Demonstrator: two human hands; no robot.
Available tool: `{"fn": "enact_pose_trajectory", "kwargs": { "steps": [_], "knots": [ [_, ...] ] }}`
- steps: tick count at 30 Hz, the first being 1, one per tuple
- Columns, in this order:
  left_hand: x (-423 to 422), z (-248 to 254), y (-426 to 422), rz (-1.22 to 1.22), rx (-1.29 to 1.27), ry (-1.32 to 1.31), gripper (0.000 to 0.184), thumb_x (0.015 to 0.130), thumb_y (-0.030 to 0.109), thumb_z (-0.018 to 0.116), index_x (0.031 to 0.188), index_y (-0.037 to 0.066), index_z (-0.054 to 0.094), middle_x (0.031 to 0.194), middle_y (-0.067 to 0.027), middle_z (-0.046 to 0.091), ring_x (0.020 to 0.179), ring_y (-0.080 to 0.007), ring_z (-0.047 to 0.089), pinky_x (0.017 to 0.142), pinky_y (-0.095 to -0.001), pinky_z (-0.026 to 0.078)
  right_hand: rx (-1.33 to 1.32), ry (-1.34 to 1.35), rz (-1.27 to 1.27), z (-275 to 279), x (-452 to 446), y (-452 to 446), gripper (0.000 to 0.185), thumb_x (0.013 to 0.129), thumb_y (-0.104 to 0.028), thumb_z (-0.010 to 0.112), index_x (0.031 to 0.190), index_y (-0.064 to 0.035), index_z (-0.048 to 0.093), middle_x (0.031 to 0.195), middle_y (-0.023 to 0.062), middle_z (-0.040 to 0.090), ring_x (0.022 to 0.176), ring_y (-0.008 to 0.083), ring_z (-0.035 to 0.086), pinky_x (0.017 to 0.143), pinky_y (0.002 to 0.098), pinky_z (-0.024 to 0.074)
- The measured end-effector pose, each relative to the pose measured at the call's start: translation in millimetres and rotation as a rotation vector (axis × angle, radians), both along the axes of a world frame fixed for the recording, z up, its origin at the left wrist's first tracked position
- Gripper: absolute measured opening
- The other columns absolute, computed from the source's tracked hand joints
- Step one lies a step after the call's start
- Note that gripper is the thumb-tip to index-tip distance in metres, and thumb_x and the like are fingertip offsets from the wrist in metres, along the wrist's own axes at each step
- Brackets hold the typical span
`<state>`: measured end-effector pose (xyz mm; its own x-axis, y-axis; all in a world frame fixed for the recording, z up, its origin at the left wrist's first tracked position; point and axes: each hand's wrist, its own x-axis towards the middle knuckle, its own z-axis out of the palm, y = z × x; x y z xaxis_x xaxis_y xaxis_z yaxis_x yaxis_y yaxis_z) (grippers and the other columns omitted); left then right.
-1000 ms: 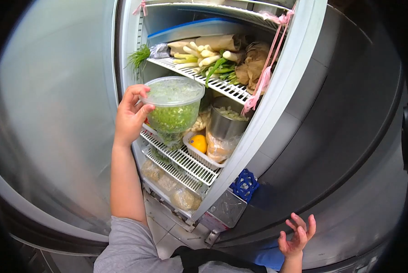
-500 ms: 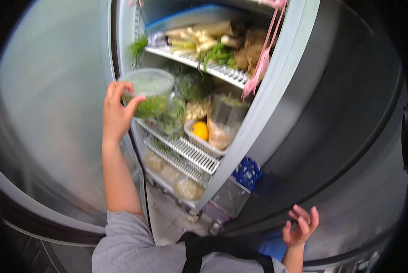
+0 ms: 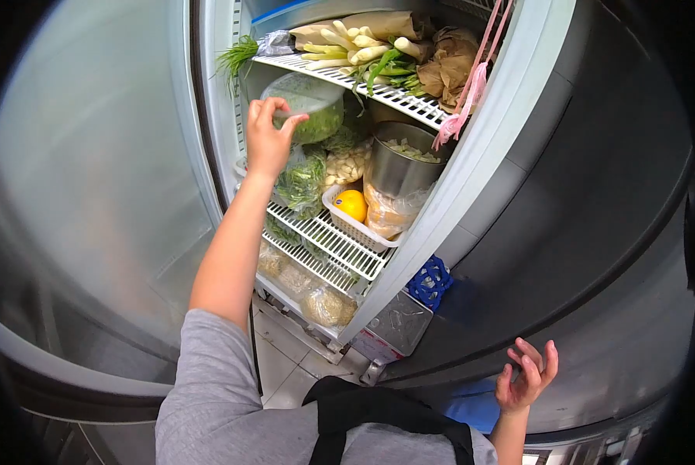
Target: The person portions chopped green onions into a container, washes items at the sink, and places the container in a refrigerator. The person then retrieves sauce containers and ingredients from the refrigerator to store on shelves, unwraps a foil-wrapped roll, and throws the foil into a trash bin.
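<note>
My left hand pinches the near rim of a clear round lidded tub of chopped greens, inside the fridge under the upper rack. Bagged green herbs lie just below it. To its right are pale peeled cloves and a steel pot of chopped pale pieces. A white basket in front holds a yellow-orange fruit. My right hand hangs empty at the lower right with its fingers apart and curled, away from the fridge.
Leeks and brown paper lie on the upper rack. Pink ties hang at the right frame. The glass door stands at the left. Bagged food sits below; a clear-topped box is on the floor.
My left hand has carried the tub from in front of the shelves back into the fridge, under the upper rack. My right hand remains open at the lower right.
</note>
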<state>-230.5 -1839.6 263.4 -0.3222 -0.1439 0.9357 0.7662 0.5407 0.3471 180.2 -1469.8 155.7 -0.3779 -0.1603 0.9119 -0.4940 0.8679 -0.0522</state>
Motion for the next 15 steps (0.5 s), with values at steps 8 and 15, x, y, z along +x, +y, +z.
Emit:
{"fn": "enact_pose_trajectory", "kwargs": {
  "steps": [8, 15],
  "knots": [
    [-113.4, 28.4, 62.7, 0.154, -0.043, 0.115, 0.034, 0.08, 0.004, 0.065, 0.114, 0.002, 0.062, 0.123, -0.0212, 0.058, 0.112, -0.0422, 0.055, 0.092, -0.0425, 0.047, 0.03, -0.015, -0.049, -3.2, 0.1, -0.2, 0.039, 0.082, 0.005, 0.062, 0.12, -0.0044, 0.053, 0.142, 0.0251, 0.032, 0.105, 0.0333, 0.065, 0.077, 0.0308, 0.0613],
    [-260.5, -5.7, 106.4, 0.243, -0.295, 0.183, 0.035, 0.093, 0.021, 0.053, 0.123, 0.004, 0.06, 0.121, -0.0146, 0.064, 0.114, -0.0325, 0.058, 0.095, -0.0411, 0.048, 0.032, -0.107, -0.024, -2.7, 8.1, 2.5, 0.037, 0.074, 0.007, 0.069, 0.109, -0.0018, 0.064, 0.139, 0.0246, 0.037, 0.107, 0.0362, 0.065, 0.082, 0.0345, 0.0604]
  ]
}}
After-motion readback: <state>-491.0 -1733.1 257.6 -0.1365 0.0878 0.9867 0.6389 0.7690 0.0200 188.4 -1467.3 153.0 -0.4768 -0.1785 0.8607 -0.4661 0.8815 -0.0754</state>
